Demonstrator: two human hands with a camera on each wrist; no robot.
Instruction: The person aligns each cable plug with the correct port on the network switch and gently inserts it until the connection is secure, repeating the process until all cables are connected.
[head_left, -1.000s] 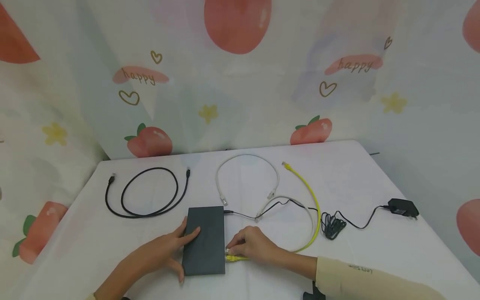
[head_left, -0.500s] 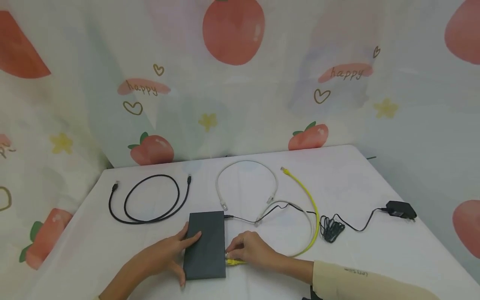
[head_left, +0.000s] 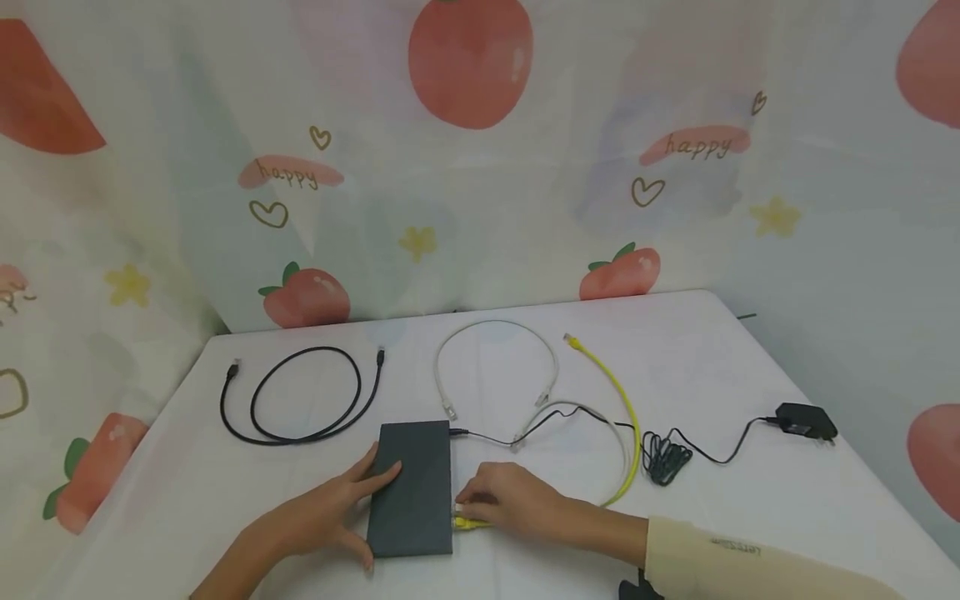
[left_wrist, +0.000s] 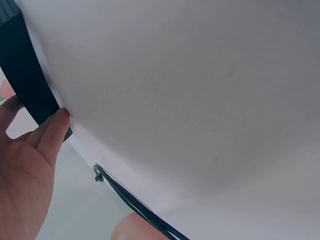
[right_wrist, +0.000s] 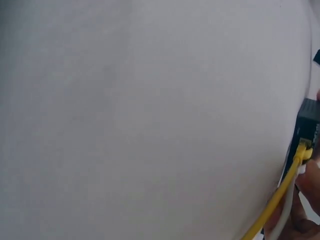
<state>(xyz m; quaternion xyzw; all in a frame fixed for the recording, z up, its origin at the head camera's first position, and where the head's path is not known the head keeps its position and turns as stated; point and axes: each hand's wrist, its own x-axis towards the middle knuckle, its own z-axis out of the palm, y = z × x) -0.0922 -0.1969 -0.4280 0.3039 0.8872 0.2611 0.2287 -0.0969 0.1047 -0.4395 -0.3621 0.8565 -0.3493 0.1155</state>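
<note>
A flat black network switch (head_left: 410,487) lies on the white table. My left hand (head_left: 322,512) steadies it, the index finger straight on top and other fingers at its left edge (left_wrist: 55,107). At its right side my right hand (head_left: 517,500) pinches the plug end of a white network cable (right_wrist: 285,215) against the ports; fingers mostly hide that plug. Right beside it, a yellow network cable (head_left: 468,523) sits with its plug in a port. How deep the white plug sits I cannot tell. A thin black power cord (head_left: 459,432) is plugged in farther back.
A coiled black network cable (head_left: 292,437) lies at the back left. Another white network cable (head_left: 495,322) curves behind the switch. The yellow cable's loose end (head_left: 573,342) points to the back. At the right lie the bundled cord (head_left: 666,460) and its power adapter (head_left: 806,421).
The head view has tilted slightly. My right hand keeps its pinch at the ports, its fingers now covering more of the white plug. My left hand stays in place on the switch.
</note>
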